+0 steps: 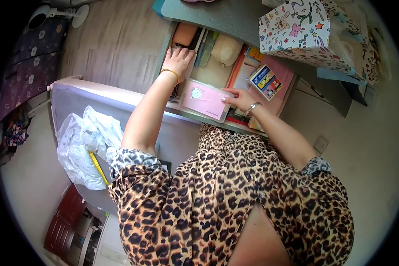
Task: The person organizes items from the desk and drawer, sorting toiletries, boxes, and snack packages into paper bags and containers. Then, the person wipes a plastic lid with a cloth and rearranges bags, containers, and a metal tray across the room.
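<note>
An open drawer (235, 127) full of small things lies in front of me. My right hand (240, 99) pinches the right edge of a pink booklet (205, 101) in a clear cover, held flat over the drawer's near side. A small cartoon figure is printed on it. My left hand (180, 61) reaches into the drawer's left side, fingers stretched out and palm down; what lies under the palm is hidden. Just beyond its fingertips is a brown-orange case (185, 34). A cream-coloured pouch (226, 50) rests in the drawer's middle, and a blue-and-yellow box (265, 82) lies to the right.
A patterned paper box (295, 26) stands on the grey-green tabletop (217, 15) above the drawer. On the left, a white plastic bag (86, 146) sits on a railed surface beside a yellow strip (98, 167). A wall socket (320, 144) is at the right.
</note>
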### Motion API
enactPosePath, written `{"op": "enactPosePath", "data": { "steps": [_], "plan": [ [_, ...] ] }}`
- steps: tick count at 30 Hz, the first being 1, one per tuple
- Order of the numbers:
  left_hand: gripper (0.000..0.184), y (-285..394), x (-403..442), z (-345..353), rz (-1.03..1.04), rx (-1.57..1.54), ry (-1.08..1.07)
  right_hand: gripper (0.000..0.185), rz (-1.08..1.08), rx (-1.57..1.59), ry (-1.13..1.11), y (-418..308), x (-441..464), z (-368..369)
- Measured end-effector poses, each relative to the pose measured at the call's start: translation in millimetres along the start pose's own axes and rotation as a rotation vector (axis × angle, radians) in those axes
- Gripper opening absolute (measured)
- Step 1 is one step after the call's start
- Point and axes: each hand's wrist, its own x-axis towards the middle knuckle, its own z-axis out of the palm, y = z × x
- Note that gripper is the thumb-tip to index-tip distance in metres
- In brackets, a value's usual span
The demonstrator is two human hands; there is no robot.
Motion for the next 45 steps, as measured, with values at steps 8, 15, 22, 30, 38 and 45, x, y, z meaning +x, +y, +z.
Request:
{"op": "enactPosePath", "data": {
  "steps": [8, 15, 22, 30, 38, 45],
  "plan": [
    [0.082, -3, -1, -8, 0.002, -0.042, -0.038, 0.048, -0.059, -0.048, -0.055, 6, 13, -6],
    [0.094, -20, -8, 2, 0.088, -0.195, 0.004, 0.047, -0.022, -0.038, -0.043, 4, 5, -4],
    [0.099, -1, -53, 1, 0.029, -0.147, 0.020, 0.047, -0.010, -0.089, 0.128, -31, -48, -15],
    [0.087, 11, -54, 7, -0.051, -0.256, 0.137, 0.055, 0.189, 0.377, 0.179, -5, -72, -26],
    [0.078, 24, 50, 13, -0.440, -0.302, 0.564, 0.045, 0.226, 0.567, 0.121, -28, -93, -15],
    [0.086, 46, 101, 6, -0.835, -0.354, 0.483, 0.042, 0.111, 0.586, 0.103, -46, -122, -16]
  ]
}}
